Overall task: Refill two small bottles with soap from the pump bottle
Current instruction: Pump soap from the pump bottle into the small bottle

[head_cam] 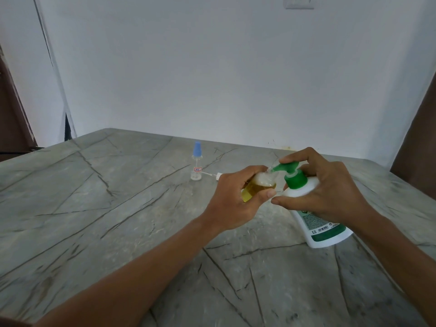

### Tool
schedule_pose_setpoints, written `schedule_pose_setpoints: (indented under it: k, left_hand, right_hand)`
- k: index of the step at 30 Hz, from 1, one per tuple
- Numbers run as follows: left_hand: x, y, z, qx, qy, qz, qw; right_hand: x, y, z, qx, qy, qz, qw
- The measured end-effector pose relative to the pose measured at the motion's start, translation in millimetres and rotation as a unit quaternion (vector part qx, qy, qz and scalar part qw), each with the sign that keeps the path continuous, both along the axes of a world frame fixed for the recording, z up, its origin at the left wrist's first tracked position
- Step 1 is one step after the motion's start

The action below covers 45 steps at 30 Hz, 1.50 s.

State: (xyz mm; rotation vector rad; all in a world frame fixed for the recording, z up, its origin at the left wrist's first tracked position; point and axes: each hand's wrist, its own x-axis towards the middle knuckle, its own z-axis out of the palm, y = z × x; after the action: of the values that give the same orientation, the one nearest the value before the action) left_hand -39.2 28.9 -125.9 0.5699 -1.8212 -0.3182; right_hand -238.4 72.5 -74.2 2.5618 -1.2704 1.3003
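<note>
The fingers (298,159) of the right hand (330,194) curl over the green pump head (289,166), the forefinger pressing on top while thumb and palm wrap the white pump bottle (313,220), which leans on the worktop (118,208) with its base toward five o'clock. The left hand (238,201) is closed around a small bottle (257,187) half full of yellow soap with foam on top, its mouth held up to the spout. So the first refill looks under way. Beyond the hands at eleven o'clock stands the second small bottle (196,165), blue-capped and seemingly empty; a loose sprayer top (215,176) lies just beside it. Next likely comes topping off, which calls for keeping mouth and spout aligned, then recapping.
</note>
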Motion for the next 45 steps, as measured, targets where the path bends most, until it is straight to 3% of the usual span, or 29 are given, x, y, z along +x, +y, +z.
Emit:
schedule_pose_setpoints:
  k: [7, 19, 27, 40, 45]
  left_hand:
    - [2.4, -1.6, 3.2, -0.003, 0.008, 0.002, 1.000]
    - [-3.1, -0.2, -2.9, 0.010, 0.010, -0.007, 1.000]
    - [0.0, -2.5, -1.5, 0.027, 0.019, -0.005, 0.999]
    - [-2.7, 0.7, -2.1, 0.014, 0.017, -0.019, 1.000]
    - [-1.5, -0.6, -1.4, 0.016, 0.013, -0.018, 1.000]
  right_hand:
    - [2.3, 1.1, 2.5, -0.008, 0.041, 0.028, 0.999]
    - [0.5, -0.5, -0.9, -0.006, -0.008, 0.002, 1.000]
    - [2.5, 0.3, 1.1, -0.004, 0.036, 0.017, 0.999]
    - [0.3, -1.3, -2.5, -0.004, -0.022, -0.009, 1.000]
    - [1.6, -0.8, -0.9, -0.001, -0.004, 0.002, 1.000]
